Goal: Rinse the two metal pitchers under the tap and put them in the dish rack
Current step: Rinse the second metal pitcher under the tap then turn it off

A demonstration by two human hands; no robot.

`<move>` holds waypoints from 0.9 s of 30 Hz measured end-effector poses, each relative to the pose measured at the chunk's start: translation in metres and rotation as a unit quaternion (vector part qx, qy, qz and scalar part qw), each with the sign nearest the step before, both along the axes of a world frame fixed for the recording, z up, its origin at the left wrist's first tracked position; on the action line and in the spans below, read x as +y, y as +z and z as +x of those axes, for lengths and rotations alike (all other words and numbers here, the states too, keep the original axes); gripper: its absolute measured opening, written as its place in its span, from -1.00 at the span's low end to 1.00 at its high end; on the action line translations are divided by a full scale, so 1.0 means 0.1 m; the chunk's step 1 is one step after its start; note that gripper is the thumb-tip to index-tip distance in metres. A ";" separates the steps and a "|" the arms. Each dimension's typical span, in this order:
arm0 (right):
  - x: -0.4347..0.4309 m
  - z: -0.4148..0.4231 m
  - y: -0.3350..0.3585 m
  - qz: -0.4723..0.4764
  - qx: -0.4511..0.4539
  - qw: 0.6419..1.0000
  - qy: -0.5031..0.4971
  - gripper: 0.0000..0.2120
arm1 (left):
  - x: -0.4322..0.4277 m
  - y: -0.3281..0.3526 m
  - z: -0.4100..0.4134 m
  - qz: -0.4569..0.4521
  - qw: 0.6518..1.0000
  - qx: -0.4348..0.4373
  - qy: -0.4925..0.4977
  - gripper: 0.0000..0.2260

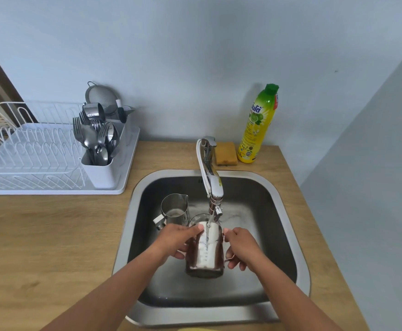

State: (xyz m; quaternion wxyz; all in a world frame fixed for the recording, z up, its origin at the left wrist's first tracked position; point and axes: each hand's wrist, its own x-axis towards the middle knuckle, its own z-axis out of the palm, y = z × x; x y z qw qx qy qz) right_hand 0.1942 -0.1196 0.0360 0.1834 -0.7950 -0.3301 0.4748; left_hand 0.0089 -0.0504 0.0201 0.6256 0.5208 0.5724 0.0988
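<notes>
I hold a metal pitcher [206,253] over the steel sink [288,225], under the tap [213,185]. A thin stream of water runs from the spout into its mouth. My left hand [179,238] wraps the pitcher's left side, thumb on the rim. My right hand [239,247] grips its handle on the right. A second metal pitcher [174,209] stands upright in the sink just behind my left hand, its handle pointing left. The white dish rack [31,158] sits on the counter to the left of the sink.
The rack's cutlery holder [102,168] is full of forks and spoons, with a metal cup and strainer behind. A sponge [226,154] and a yellow dish-soap bottle [258,125] stand behind the sink against the wall. Wooden counter [52,235] surrounds the sink.
</notes>
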 end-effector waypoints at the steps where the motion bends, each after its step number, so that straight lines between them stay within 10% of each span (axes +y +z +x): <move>1: 0.00 -0.01 0.01 0.001 -0.015 1.000 0.013 -0.69 | -0.01 -0.01 -0.02 -0.002 1.000 -0.003 -0.003 -0.58; 19: -0.05 0.14 0.40 0.077 -0.236 0.962 0.117 -0.74 | -0.11 0.00 0.13 -0.092 0.985 -0.140 -0.049 -0.83; 27: -0.06 0.19 0.35 0.152 -0.166 0.971 0.079 -0.85 | -0.07 0.02 0.23 0.048 0.988 -0.147 0.004 -0.49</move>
